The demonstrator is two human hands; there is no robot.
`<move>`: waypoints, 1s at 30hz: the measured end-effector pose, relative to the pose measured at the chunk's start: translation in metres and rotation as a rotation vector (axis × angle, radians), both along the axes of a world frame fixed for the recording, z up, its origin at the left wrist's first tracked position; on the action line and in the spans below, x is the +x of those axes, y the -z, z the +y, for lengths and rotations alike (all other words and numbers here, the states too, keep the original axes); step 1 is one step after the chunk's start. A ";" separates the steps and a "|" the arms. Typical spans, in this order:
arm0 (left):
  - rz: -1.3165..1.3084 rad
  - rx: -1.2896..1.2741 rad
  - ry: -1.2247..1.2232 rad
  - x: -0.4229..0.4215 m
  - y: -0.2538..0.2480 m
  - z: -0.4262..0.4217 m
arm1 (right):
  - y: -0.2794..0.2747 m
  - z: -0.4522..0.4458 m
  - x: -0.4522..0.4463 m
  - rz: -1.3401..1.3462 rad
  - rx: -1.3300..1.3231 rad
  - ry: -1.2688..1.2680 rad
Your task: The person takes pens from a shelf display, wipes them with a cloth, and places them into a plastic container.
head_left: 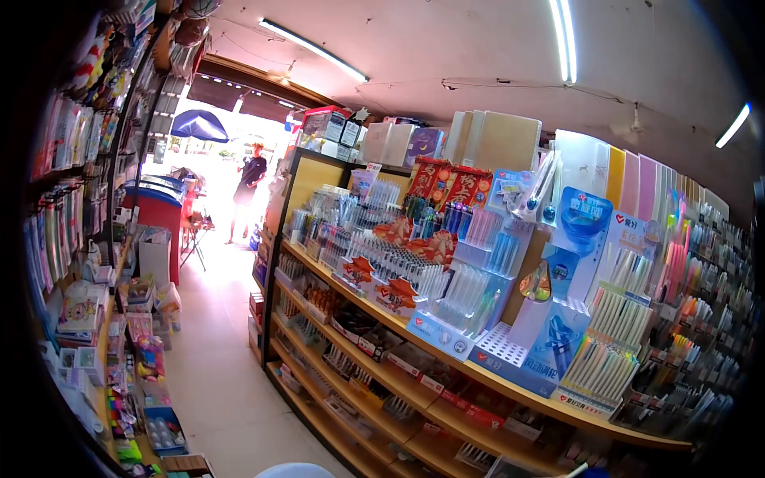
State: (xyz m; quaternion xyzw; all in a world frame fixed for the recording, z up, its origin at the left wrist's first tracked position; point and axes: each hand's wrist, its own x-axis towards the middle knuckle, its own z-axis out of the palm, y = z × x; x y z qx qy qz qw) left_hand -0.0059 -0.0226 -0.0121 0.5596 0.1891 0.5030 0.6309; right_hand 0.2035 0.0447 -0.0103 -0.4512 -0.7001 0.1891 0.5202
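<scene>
Neither of my hands shows in the head view. Nearest in front stands a wooden shelf unit (414, 386) with pens on its top and lower boards. On the top board, a blue cardboard pen display (558, 334) has a holder with rows of holes. Beside it, a display of slim light-coloured pens (606, 366) is tightly filled. Further left are clear-barrelled pens (466, 291) and red display cards (450, 187). A pale blue rounded thing (295, 471) pokes up at the bottom edge; its kind I cannot make out.
A tiled aisle (227, 342) runs toward the bright doorway. A person (249, 179) stands there, near a blue umbrella (201, 125) and a red cabinet (159, 215). Crowded shelves (80, 311) line the left side. Racks of pens (701, 319) cover the far right.
</scene>
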 end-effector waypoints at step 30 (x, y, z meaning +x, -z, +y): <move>0.800 0.699 -1.116 -0.009 -0.145 0.224 | -0.045 -0.066 -0.006 -0.368 0.035 0.262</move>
